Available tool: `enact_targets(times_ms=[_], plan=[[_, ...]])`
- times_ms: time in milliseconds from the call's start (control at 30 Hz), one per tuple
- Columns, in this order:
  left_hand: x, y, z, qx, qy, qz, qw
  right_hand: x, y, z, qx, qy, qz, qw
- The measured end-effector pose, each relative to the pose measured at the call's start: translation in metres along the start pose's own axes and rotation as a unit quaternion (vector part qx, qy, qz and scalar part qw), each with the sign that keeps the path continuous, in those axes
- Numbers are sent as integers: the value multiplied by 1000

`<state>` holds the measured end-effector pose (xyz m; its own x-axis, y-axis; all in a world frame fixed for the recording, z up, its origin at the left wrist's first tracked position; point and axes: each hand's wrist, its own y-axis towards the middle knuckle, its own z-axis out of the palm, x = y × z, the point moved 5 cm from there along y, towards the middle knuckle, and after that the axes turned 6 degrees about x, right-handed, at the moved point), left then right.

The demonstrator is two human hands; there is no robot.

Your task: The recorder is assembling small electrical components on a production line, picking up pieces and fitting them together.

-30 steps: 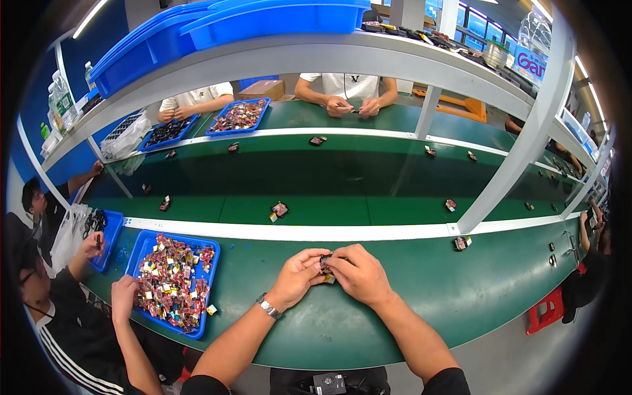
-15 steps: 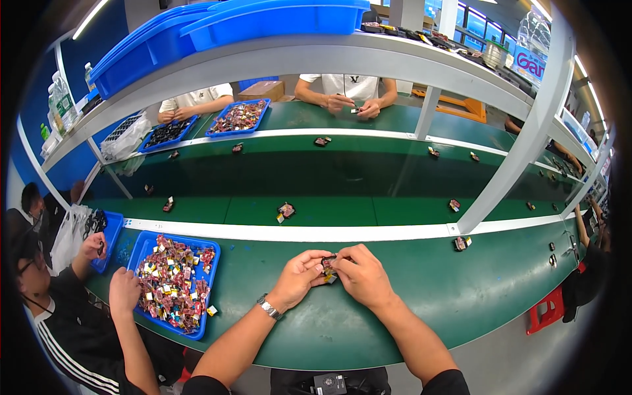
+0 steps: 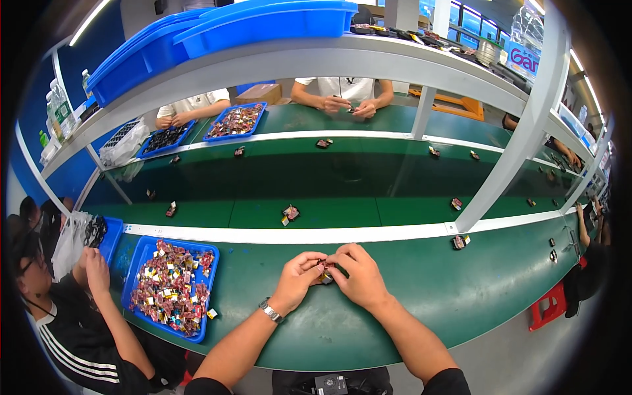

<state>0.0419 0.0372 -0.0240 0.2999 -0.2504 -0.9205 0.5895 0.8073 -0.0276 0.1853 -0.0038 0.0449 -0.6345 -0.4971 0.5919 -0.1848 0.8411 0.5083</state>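
My left hand point(image 3: 299, 282) and my right hand point(image 3: 361, 276) meet over the green tabletop, fingers closed on one small electronic assembly point(image 3: 324, 279). Its dark edge, reddish board and a yellowish patch show between my fingertips; most of it is covered. The left thumb and fingers pinch one side, while the right fingertips press on the upper side. To the left of my hands lies a blue tray point(image 3: 216, 280) heaped with small reddish circuit boards bearing white and yellow pieces. One loose piece point(image 3: 212, 314) rests at the tray's right edge.
Beyond a white rail point(image 3: 296, 234), a dark green belt carries spaced-out assemblies point(image 3: 290, 214). Another assembly point(image 3: 460, 241) sits on my side, right. A slanted shelf post point(image 3: 507, 141) stands there. A co-worker's hands point(image 3: 92, 263) are at the left, near a blue tray of black parts point(image 3: 112, 240).
My right fingers have shifted over the assembly, covering more of it. The co-worker at the left has brought both hands together, away from the tray of boards. The view has turned slightly.
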Motion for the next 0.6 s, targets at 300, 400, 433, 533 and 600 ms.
enact_targets(times_ms=[300,400,433,533,600], plan=[[1,1,-3,-31,39,14,999,-14,-5,10,-3,178,83,981],[1,-1,-3,-28,43,20,999,-16,-6,12,-12,195,107,975],[0,-1,-1,-25,42,23,999,-18,-7,13,-16,205,123,971],[0,0,-1,-19,48,28,998,-21,-7,16,-25,214,154,964],[0,0,-1,-16,56,30,998,-19,-7,14,-34,201,159,966]])
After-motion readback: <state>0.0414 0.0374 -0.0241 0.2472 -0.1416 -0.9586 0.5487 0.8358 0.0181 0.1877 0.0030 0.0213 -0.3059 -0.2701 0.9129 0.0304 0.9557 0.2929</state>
